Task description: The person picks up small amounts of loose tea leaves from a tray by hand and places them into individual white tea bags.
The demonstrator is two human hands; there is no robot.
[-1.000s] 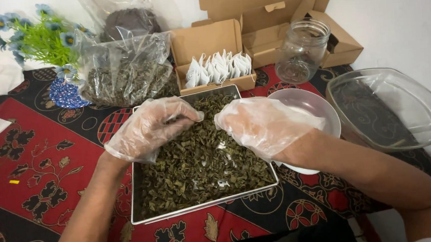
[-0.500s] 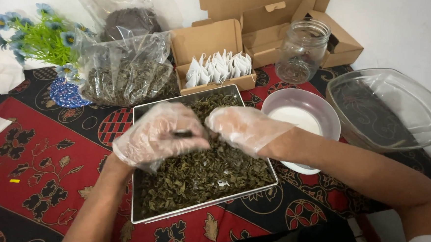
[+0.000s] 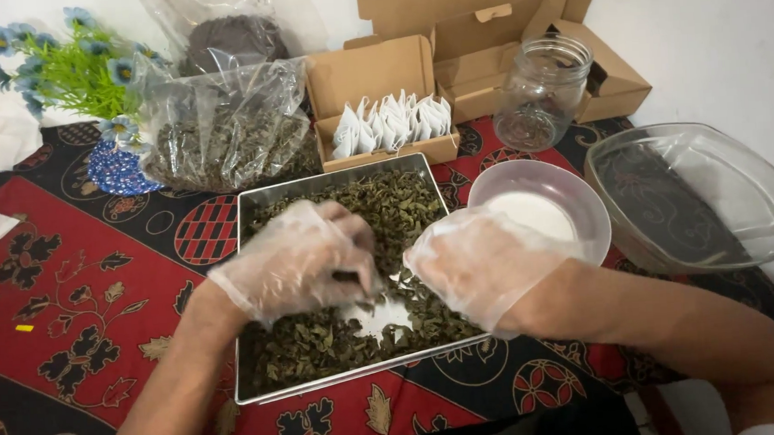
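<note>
My gloved left hand [image 3: 297,262] and right hand [image 3: 473,261], fingers curled down, dig into the dried green leaves [image 3: 386,204] filling the rectangular steel tray [image 3: 332,178] at bench centre. Fingertips are buried, so any pinch is unclear. White plastic bowl [image 3: 571,201] at three o'clock, partly hidden.

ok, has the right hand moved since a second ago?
Yes. The right hand has dropped toward the tray's near edge, into the dried leaves.

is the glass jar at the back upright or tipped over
Upright: the clear glass jar stands on its base beside the brown cardboard boxes, open mouth up, no lid.
</note>
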